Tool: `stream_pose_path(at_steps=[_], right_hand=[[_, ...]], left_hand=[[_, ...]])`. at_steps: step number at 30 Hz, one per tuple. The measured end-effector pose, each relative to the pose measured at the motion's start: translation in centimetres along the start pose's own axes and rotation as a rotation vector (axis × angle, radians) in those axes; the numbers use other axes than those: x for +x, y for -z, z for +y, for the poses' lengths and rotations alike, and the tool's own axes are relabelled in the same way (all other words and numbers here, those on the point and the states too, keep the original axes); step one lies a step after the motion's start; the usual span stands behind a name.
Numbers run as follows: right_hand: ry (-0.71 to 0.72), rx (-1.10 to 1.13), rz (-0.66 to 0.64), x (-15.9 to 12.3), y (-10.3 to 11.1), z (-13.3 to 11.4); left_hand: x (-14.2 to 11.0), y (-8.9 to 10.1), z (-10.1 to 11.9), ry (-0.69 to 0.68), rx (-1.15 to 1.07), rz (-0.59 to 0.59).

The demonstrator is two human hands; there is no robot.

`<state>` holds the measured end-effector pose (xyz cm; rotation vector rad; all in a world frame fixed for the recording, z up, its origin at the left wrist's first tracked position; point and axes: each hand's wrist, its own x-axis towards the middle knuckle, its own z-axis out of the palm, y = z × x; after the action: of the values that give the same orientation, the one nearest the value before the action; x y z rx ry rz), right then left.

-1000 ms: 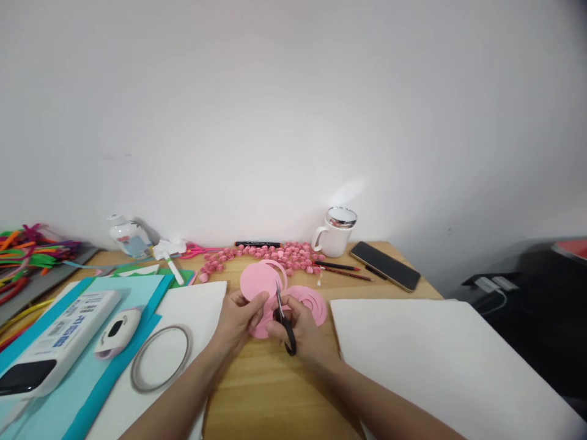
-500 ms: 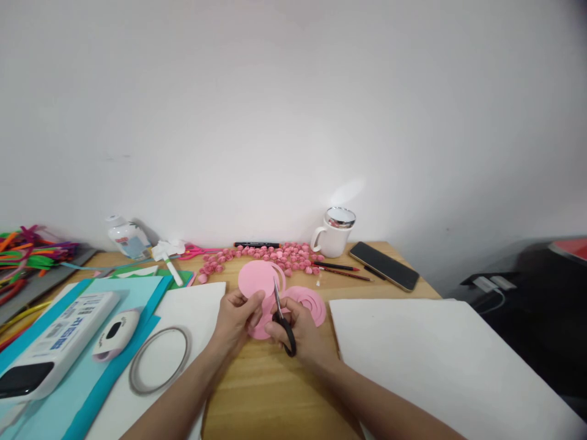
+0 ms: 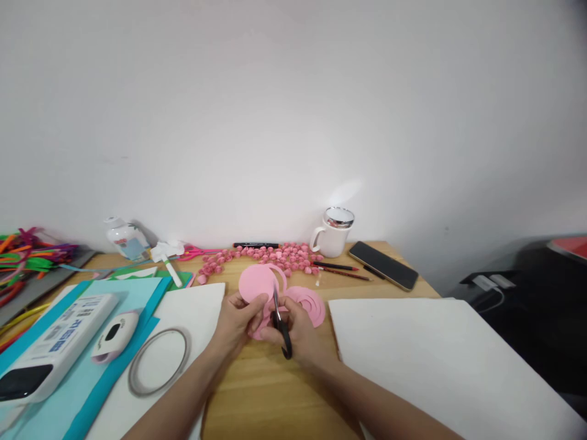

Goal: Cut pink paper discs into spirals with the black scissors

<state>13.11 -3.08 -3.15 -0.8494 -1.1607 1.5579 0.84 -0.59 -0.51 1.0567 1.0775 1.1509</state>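
Note:
My left hand (image 3: 239,319) pinches a round pink paper disc (image 3: 255,283) between thumb and fingers. Black-handled scissors (image 3: 283,336) are in my right hand (image 3: 298,330), blades pointing up at the disc's right edge. From that edge a narrow curved strip (image 3: 280,273) of the same paper loops away, partly cut loose. Beneath and to the right of my hands lies pink paper cut in a spiral (image 3: 310,305). Many small rolled pink paper flowers (image 3: 293,256) lie behind the disc.
A white mug (image 3: 333,232), pencils (image 3: 337,266) and a phone (image 3: 384,265) stand or lie at the back right. White sheets (image 3: 422,354) flank my arms. On the left are a roll of tape (image 3: 132,366), a white power strip-like device (image 3: 59,342), blue paper (image 3: 92,379) and pipe cleaners (image 3: 32,260).
The scissors have turned slightly more upright, and their handle has shifted a little left. The disc has tilted slightly in my left hand. Both hands keep their hold.

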Motion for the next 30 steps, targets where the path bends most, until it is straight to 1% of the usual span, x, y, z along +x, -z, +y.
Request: stream_pose_path(at_steps=[4,12,22,26,30], right_hand=[[0.048,0.0,-0.001,0.03,-0.2,-0.51],[0.03,-0.028,0.02,0.05,-0.34,-0.76],[-0.011,0.011,0.015,0.0,-0.09,-0.11],[-0.044,-0.03,0.034,-0.02,0.0,-0.12],[-0.039,-0.082,0.034,-0.07,0.1,-0.23]], left_hand=[[-0.05,-0.11,-0.14,-0.011,0.022,0.006],[-0.04,0.02,-0.3,-0.011,0.023,0.006],[0.03,0.11,-0.38,-0.021,0.023,0.022],[0.16,0.24,-0.49,-0.024,0.046,0.02],[0.11,0.18,-0.33,-0.03,0.041,0.018]])
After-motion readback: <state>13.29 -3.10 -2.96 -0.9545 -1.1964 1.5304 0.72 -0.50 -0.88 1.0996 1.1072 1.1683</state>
